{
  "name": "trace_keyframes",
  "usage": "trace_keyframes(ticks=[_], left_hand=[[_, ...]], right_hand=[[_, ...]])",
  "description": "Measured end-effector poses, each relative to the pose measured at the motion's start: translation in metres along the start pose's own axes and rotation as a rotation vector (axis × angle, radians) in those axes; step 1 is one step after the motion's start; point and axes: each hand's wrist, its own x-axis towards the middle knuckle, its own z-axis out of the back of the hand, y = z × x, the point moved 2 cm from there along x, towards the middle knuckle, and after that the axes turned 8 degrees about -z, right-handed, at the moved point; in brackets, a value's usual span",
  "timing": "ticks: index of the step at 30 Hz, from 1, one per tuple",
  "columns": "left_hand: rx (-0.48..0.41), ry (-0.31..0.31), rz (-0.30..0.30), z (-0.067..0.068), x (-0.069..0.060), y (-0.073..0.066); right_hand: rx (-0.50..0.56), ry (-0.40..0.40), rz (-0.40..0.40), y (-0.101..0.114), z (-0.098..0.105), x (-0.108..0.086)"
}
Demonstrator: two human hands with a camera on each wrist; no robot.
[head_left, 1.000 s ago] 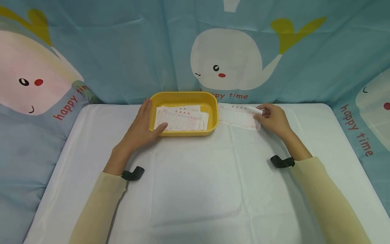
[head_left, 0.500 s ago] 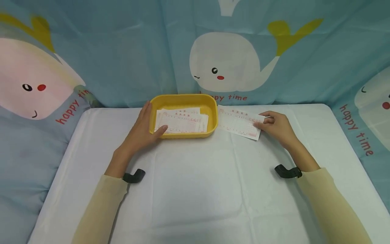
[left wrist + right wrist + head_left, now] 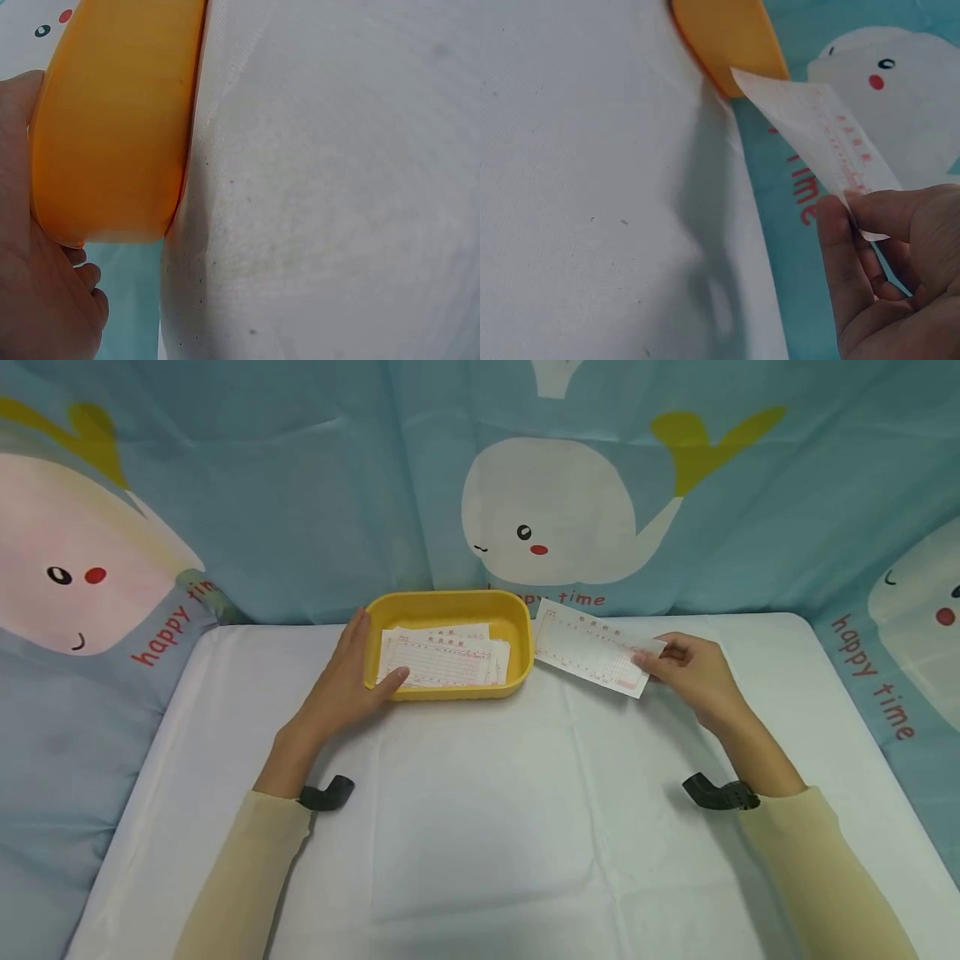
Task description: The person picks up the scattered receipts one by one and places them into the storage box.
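Observation:
A yellow plastic tray (image 3: pixel 522 681) stands near the back of the white table, with several printed paper slips (image 3: pixel 442 662) lying inside. My left hand (image 3: pixel 341 681) holds the tray's left end, its thumb over the near rim and its fingers along the outer side. In the left wrist view, that hand (image 3: pixel 45 285) lies against the tray's wall (image 3: pixel 112 135). My right hand (image 3: pixel 693 681) pinches one paper slip (image 3: pixel 592 647) by its right end, just right of the tray. The right wrist view has the slip (image 3: pixel 825 135) raised and bent between thumb and fingers.
White cloth (image 3: pixel 480 827) covers the table. A blue curtain (image 3: pixel 322 510) with whale prints hangs directly behind the tray and along both sides. Black wrist-worn pieces (image 3: pixel 327 793) sit at both cuffs.
The right hand has lifted the slip off the cloth and drawn slightly toward the near right; the slip now tilts, left end up. The left hand stays on the tray.

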Motion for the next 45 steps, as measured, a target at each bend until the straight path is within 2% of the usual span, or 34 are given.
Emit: trace_keyframes(ticks=[8, 16, 22, 28, 31, 35, 40, 45], left_hand=[[-0.005, -0.018, -0.013, 0.0, -0.001, 0.001], [-0.011, -0.013, -0.005, 0.0, 0.0, -0.001], [-0.011, -0.016, -0.005, -0.001, 0.001, 0.001], [-0.014, -0.011, 0.004, -0.001, 0.001, 0.001], [-0.012, -0.006, 0.007, -0.001, 0.001, 0.0], [-0.008, -0.005, 0.006, 0.0, 0.0, 0.0], [-0.007, -0.013, -0.001, -0.001, 0.0, 0.002], [-0.006, -0.014, -0.009, -0.001, 0.001, 0.001]], right_hand=[[0.103, 0.007, 0.035, 0.014, 0.001, -0.008], [0.221, -0.057, 0.052, 0.021, 0.01, -0.015], [0.328, -0.033, 0.071, 0.025, 0.01, -0.015], [0.314, 0.023, 0.059, 0.03, 0.0, -0.013], [0.346, 0.057, 0.054, 0.033, -0.007, -0.011], [0.325, 0.076, 0.037, 0.039, -0.017, -0.007], [0.237, 0.095, 0.036, 0.052, -0.031, -0.002], [0.242, 0.084, 0.058, 0.064, -0.044, 0.003]])
